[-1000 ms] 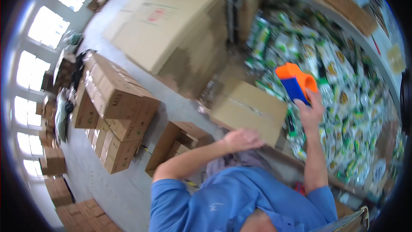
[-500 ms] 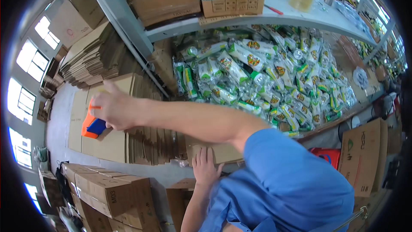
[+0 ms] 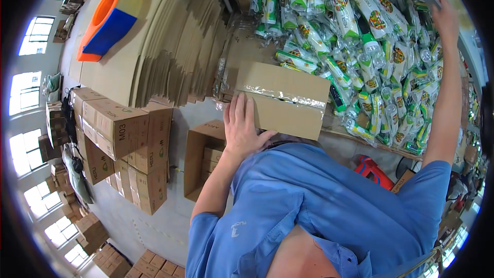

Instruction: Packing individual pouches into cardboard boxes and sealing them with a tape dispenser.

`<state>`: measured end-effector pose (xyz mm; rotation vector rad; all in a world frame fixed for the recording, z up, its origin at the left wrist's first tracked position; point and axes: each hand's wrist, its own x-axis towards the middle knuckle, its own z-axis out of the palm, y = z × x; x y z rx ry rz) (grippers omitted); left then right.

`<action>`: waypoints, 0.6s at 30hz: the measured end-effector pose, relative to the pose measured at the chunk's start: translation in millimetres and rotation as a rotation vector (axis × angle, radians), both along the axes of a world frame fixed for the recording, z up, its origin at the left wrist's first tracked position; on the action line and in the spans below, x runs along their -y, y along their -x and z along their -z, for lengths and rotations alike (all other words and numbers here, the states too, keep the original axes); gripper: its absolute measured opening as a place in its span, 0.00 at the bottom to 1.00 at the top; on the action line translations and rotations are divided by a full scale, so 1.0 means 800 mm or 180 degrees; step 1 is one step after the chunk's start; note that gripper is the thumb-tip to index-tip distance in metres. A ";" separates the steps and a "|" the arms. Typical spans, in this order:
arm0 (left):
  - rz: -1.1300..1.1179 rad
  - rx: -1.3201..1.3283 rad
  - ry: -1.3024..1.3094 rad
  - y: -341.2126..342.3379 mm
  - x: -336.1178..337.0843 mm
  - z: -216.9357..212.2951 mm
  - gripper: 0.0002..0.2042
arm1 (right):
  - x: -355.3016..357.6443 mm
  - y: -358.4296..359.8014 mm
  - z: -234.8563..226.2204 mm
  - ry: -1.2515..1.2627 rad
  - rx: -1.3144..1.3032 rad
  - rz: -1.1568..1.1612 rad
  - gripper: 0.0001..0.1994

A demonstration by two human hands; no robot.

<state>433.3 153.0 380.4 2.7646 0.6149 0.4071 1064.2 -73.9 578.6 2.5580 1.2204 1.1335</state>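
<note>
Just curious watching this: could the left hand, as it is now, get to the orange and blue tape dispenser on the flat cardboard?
Probably yes: the left hand rests on the taped box, and nothing stands between it and the tape dispenser.

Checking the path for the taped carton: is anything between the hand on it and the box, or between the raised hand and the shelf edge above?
Nothing visible does. The left hand lies flat on the taped cardboard box. The right hand is already at the shelf edge, above the green packets.
</note>
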 end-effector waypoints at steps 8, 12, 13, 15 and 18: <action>-0.0138 -0.0496 0.0113 -0.001 0.006 -0.023 0.41 | -0.030 0.327 0.152 -0.2551 -0.4161 -0.0860 0.09; 0.0051 -0.0876 0.0281 -0.018 0.006 -0.036 0.38 | -0.072 0.479 0.241 -0.2260 -0.5877 -0.0929 0.07; 0.0265 -0.0629 0.0481 -0.022 0.007 -0.031 0.37 | -0.081 0.494 0.251 -0.2348 -0.6304 -0.0937 0.07; 0.0549 -0.0508 0.0453 -0.033 0.013 -0.034 0.33 | -0.100 0.503 0.258 -0.2283 -0.5953 -0.0832 0.07; 0.0536 -0.0415 0.0270 -0.039 0.014 -0.018 0.32 | -0.117 0.498 0.268 -0.2253 -0.5435 -0.0688 0.07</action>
